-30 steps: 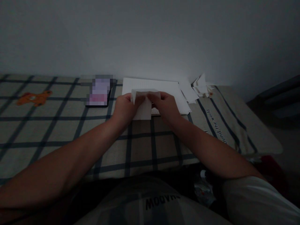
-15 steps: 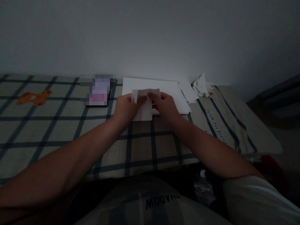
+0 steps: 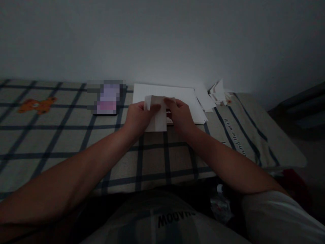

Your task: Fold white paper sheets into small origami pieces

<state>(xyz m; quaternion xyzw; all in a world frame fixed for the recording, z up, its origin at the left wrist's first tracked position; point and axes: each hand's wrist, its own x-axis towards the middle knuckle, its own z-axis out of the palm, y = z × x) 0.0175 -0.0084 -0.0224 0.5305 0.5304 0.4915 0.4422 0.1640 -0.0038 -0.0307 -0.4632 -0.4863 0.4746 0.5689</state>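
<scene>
Between my two hands is a small piece of white paper (image 3: 159, 122) with creases, held up above the front edge of a paper stack (image 3: 149, 89). My left hand (image 3: 137, 117) pinches its left side, thumb lying across the near face and the other fingers hidden behind. At the paper's upper right, my right hand (image 3: 181, 113) grips it between thumb and curled fingers. Part of the sheet folds over near my right thumb.
A phone (image 3: 108, 100) with a blurred screen lies left on the checked cloth (image 3: 152, 159). An orange bear figure (image 3: 38, 105) is farther left. Folded papers (image 3: 217, 93) stand right of the stack by the wall (image 3: 162, 40). Below the edge is a clear plastic bottle (image 3: 220, 201).
Both hands and the paper have shifted very slightly to the right. My right thumb has moved a little along the upper edge, and the paper's upper right part is folded in more.
</scene>
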